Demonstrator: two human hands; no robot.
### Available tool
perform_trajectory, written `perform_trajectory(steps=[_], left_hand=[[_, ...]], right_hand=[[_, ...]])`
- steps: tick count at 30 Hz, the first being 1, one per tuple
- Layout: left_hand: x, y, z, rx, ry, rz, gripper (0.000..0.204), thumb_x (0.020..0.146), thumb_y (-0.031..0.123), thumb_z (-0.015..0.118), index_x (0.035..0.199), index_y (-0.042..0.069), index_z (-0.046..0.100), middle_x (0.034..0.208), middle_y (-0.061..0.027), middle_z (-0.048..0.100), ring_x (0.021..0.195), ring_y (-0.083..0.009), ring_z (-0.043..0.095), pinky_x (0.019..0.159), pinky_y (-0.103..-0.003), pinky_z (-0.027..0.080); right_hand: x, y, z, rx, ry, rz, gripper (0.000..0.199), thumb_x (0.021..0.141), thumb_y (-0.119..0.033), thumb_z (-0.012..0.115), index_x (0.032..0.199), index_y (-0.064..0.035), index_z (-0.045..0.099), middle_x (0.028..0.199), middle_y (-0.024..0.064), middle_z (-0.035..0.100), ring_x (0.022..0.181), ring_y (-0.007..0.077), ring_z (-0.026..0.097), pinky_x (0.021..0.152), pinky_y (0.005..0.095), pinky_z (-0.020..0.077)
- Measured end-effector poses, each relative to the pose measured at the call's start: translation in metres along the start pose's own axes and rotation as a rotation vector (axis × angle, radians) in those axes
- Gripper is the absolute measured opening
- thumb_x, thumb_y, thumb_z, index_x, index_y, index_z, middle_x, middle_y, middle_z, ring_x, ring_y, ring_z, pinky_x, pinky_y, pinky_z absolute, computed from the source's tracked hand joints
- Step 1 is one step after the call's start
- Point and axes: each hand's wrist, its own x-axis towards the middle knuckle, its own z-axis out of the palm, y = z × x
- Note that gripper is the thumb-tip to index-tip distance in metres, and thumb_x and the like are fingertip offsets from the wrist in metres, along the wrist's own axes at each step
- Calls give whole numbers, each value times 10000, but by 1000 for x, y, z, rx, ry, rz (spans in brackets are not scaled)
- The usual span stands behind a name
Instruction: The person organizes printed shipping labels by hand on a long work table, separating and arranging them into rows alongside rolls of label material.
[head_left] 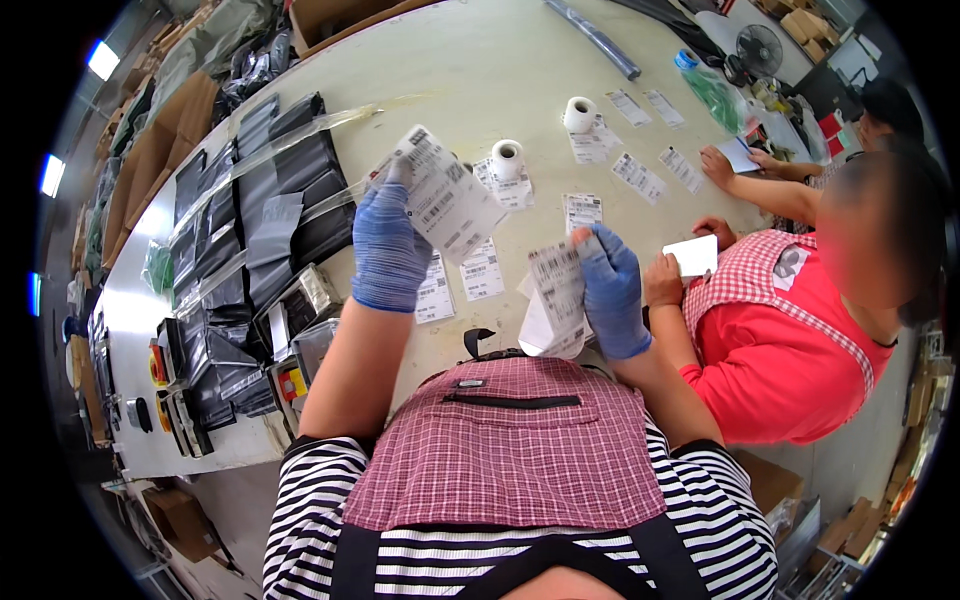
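My left hand [388, 240], in a blue glove, holds up a white label sheet with black barcodes [445, 195] above the table. My right hand [610, 285], gloved in blue too, grips a second strip of white barcode labels [556, 300] close to my chest. More loose labels [480, 272] lie flat on the pale table [470, 70] between and beyond my hands. I wear a pink checked apron over a striped shirt.
Two small white label rolls [508, 157] stand further back. Grey and black plastic mailer bags [270, 215] and small boxed items [290, 345] fill the table's left side. A person in a red shirt and checked apron [790, 340] sits at my right, holding a white card [692, 256].
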Motion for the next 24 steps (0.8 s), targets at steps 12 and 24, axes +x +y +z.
perform_trajectory(steps=[12, 24], left_hand=[[-32, -61, -5, 126, -135, -458, 556, 923, 397, 601, 1301, 13, 462, 1201, -151, 587, 1098, -275, 591, 958, -444, 485], [-25, -39, 2, 16, 81, -234, 339, 953, 305, 548, 1171, 45, 558, 1079, -182, 652, 1018, -345, 634, 923, -494, 511]], right_hand=[[29, -32, 36, -512, -23, -236, 249, 940, -250, 582, 881, -12, 629, 700, 77, 574, 663, 131, 540, 620, 290, 444], [-2, -7, 5, -94, -415, 170, 339, 949, -317, 591, 949, 10, 681, 713, 11, 614, 673, 47, 520, 605, 232, 450]])
